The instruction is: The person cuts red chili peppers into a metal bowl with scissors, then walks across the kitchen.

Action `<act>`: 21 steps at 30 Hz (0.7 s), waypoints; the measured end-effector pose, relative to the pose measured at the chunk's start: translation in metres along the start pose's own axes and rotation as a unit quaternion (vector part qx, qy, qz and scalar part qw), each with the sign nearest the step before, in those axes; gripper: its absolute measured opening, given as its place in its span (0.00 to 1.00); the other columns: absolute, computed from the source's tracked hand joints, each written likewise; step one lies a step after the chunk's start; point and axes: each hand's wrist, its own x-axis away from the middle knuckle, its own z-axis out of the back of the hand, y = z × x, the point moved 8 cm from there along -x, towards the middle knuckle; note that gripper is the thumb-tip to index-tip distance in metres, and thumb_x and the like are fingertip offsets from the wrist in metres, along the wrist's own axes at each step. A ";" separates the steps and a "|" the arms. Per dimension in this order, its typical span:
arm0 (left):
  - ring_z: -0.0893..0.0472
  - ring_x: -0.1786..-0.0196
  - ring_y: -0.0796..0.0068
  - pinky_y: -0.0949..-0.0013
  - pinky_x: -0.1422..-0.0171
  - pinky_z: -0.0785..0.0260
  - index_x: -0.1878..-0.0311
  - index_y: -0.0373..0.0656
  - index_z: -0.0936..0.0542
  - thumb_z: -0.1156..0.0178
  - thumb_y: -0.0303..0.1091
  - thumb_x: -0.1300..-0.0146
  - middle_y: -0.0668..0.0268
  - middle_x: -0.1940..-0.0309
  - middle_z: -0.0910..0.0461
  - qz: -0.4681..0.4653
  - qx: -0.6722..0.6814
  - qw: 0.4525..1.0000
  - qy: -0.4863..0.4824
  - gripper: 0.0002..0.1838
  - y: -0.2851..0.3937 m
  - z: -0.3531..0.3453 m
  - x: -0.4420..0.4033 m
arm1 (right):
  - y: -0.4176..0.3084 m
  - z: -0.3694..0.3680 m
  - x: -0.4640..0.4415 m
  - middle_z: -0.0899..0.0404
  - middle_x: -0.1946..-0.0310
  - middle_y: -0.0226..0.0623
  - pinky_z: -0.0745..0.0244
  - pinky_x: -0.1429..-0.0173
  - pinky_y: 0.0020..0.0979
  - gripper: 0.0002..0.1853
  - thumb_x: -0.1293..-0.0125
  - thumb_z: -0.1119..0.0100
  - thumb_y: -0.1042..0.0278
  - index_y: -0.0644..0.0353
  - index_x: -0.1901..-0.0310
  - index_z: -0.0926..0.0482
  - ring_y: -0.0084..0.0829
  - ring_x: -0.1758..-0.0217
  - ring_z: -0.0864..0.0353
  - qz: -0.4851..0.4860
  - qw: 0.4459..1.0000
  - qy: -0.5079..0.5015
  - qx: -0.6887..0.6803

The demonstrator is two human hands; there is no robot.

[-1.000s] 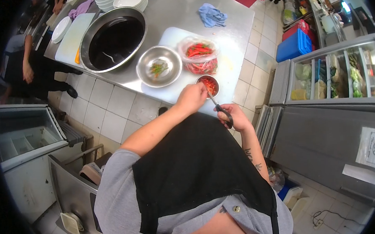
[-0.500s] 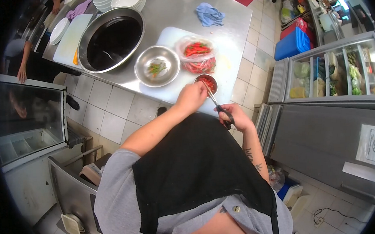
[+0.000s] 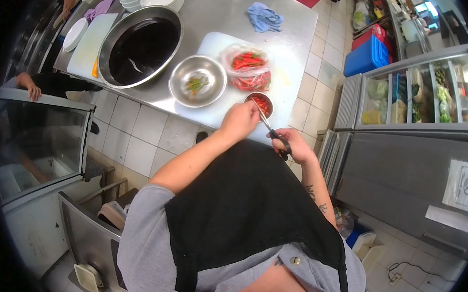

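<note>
Black-handled scissors [image 3: 282,144] are gripped in my right hand [image 3: 298,146], their blades slanting up over a small metal bowl [image 3: 271,111]. Chopped red chili [image 3: 263,105] lies inside this bowl. My left hand [image 3: 239,121] is pinched closed at the bowl's near-left rim, its fingertips beside the blades; what they hold is too small to make out. Behind the bowl sits a clear plastic bag [image 3: 228,66] of whole red chilies [image 3: 248,60]. A wider steel bowl [image 3: 179,71] to the left contains green chili stems [image 3: 197,84].
Everything at hand stands on a white cutting board [image 3: 214,42] on the steel table [image 3: 212,8]. A large basin [image 3: 104,57] of dark liquid is at left, a blue cloth [image 3: 265,18] farther back. At far left a co-worker's hand [image 3: 29,86] rests on an open freezer lid [image 3: 46,101].
My hands and the scissors stay almost in place over the small bowl. At the left, the co-worker has shifted, and their hand now lies on top of the freezer lid's edge.
</note>
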 end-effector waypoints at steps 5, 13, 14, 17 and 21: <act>0.14 0.66 0.48 0.54 0.60 0.23 0.64 0.35 0.17 0.38 0.31 0.36 0.49 0.72 0.15 -0.017 -0.007 1.000 0.003 0.08 -0.001 0.001 -0.001 | -0.006 -0.002 0.002 0.21 0.77 0.27 0.32 0.76 0.22 0.24 0.37 0.24 0.52 0.65 0.50 0.17 0.18 0.80 0.25 -0.005 1.000 -0.003 -0.012; 0.14 0.62 0.47 0.52 0.54 0.23 0.61 0.38 0.16 0.38 0.31 0.36 0.51 0.68 0.14 0.004 -0.043 0.997 0.068 0.07 0.000 0.046 -0.010 | -0.010 -0.001 0.004 0.24 0.77 0.25 0.33 0.76 0.21 0.23 0.35 0.27 0.53 0.66 0.50 0.18 0.17 0.79 0.27 -0.029 0.999 0.014 0.031; 0.14 0.62 0.50 0.55 0.54 0.22 0.60 0.37 0.16 0.37 0.30 0.37 0.53 0.68 0.14 0.002 -0.049 0.994 0.096 0.07 -0.005 0.064 -0.013 | -0.011 0.000 0.004 0.24 0.77 0.25 0.33 0.76 0.22 0.23 0.35 0.27 0.53 0.66 0.50 0.18 0.17 0.79 0.27 -0.028 0.999 0.019 0.034; 0.14 0.56 0.49 0.53 0.48 0.23 0.57 0.38 0.15 0.37 0.30 0.37 0.52 0.63 0.13 0.048 -0.105 0.988 0.103 0.08 -0.040 0.100 -0.024 | -0.009 0.003 0.003 0.22 0.79 0.27 0.33 0.77 0.21 0.20 0.36 0.25 0.55 0.64 0.54 0.16 0.17 0.81 0.26 -0.017 0.999 0.039 0.014; 0.16 0.51 0.46 0.50 0.43 0.25 0.57 0.38 0.15 0.38 0.29 0.37 0.50 0.58 0.14 -0.008 -0.179 0.978 0.111 0.09 -0.028 0.116 -0.038 | -0.009 0.002 0.000 0.22 0.79 0.27 0.33 0.77 0.21 0.20 0.36 0.26 0.56 0.64 0.53 0.16 0.17 0.81 0.26 -0.015 0.999 0.040 0.007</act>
